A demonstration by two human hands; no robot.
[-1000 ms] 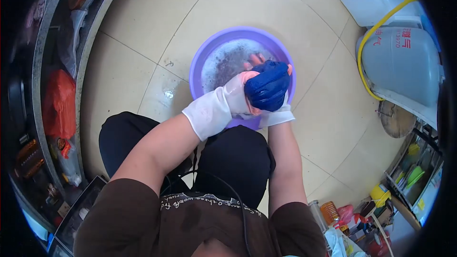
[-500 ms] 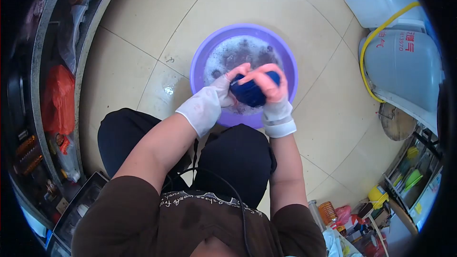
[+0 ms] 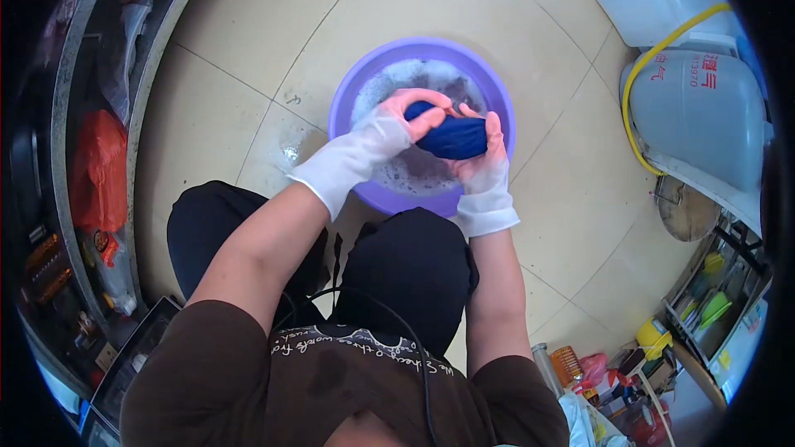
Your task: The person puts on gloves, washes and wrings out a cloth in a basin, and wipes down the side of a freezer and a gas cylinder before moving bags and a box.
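A bunched dark blue cloth (image 3: 454, 137) is held between both hands above a round purple basin (image 3: 341, 99). White suds and darker water (image 3: 431, 175) show inside the basin. My left hand (image 3: 407, 112), in a pink and white rubber glove, is closed around the cloth's left end, thumb and fingers curled over it. At the other end my right hand (image 3: 484, 164), gloved the same way, grips the cloth from the right and below. Part of the right fingers is hidden behind the cloth.
Tiled floor (image 3: 248, 50) surrounds the basin. A metal shelf (image 3: 62, 141) with a red plastic bag (image 3: 101, 170) stands at left. On the right are a grey gas cylinder (image 3: 696, 103), a yellow hose (image 3: 627, 108) and a rack of kitchen items (image 3: 704, 314). My knees (image 3: 410, 273) border the basin's near side.
My left hand has moved up and over the cloth's left end. My right hand has turned from on top of the cloth to its right side and underneath. The cloth looks more stretched sideways.
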